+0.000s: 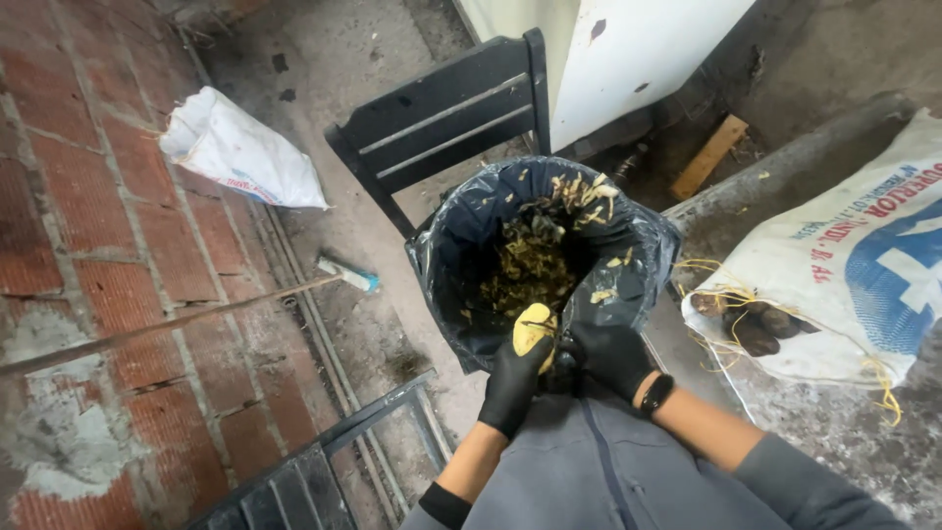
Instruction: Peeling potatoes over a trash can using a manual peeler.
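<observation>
My left hand (512, 383), in a black glove, holds a yellow peeled potato (533, 330) over the near rim of a bin lined with a black bag (461, 245). My right hand (610, 355), also gloved in black with a dark wristband, is closed right beside the potato; what it grips is hidden. The bin holds a heap of yellow-brown peelings (535, 265), and strips of peel stick to its far and right walls.
A black wooden chair (442, 113) stands behind the bin. A white sack (240, 152) leans on the brick wall at left. Another printed sack (854, 265) with dark unpeeled tubers (751, 324) lies at right. A broom (177, 319) and a black metal frame (324, 461) are at left.
</observation>
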